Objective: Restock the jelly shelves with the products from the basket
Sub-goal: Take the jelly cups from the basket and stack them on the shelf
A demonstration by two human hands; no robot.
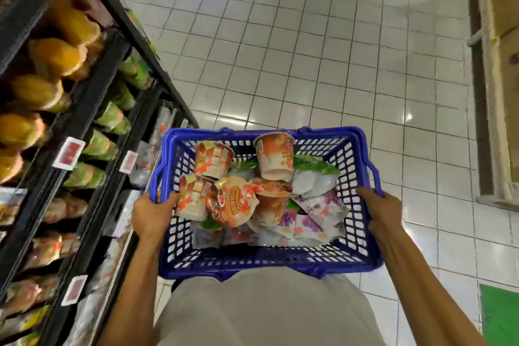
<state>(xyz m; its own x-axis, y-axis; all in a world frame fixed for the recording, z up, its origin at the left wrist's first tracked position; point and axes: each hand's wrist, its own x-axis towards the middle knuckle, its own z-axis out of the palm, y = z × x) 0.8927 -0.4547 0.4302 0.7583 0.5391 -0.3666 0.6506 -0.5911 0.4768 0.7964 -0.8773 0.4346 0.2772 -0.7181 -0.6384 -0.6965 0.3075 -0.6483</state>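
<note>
Above the white tile floor (280, 50), a blue basket (252, 260) full of jelly cups (213, 160) is in front of the person. The left hand (150, 213) and right hand (379, 211) each grip a side rim. Shelves (92, 87) stand close on the left.

We hold both bare forearms stretched forward, left grip (151, 212) and right grip (377, 209) well apart, each curled round an opposite basket (264, 132) rim.
</note>
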